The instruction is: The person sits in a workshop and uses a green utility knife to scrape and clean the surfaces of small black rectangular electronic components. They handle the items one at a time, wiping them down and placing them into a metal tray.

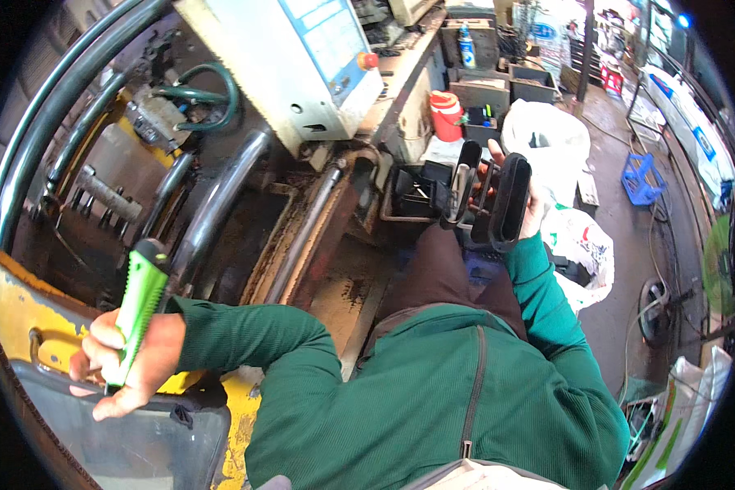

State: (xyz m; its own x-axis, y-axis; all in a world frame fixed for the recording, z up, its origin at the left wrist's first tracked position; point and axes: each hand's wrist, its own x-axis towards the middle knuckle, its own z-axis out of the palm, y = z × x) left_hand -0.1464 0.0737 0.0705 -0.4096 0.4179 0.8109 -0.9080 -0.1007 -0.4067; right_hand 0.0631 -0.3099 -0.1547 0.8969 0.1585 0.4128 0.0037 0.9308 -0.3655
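Observation:
At the far left, my left hand is closed around a bright green utility knife with a dark end cap. The knife stands nearly upright over the yellow machine edge, its lower end by my fingertips. My right hand grips a black molded plastic piece in front of my legs. Two long, hollow, rounded parts make up the piece, joined by thin crossbars, and my fingers show between them. Part of my right palm is hidden behind it. The hands are far apart.
A machine with shiny steel bars and a white control panel with a red button stands at left. Beyond my right hand are a black bin, a red container and white bags. A blue crate sits on the floor.

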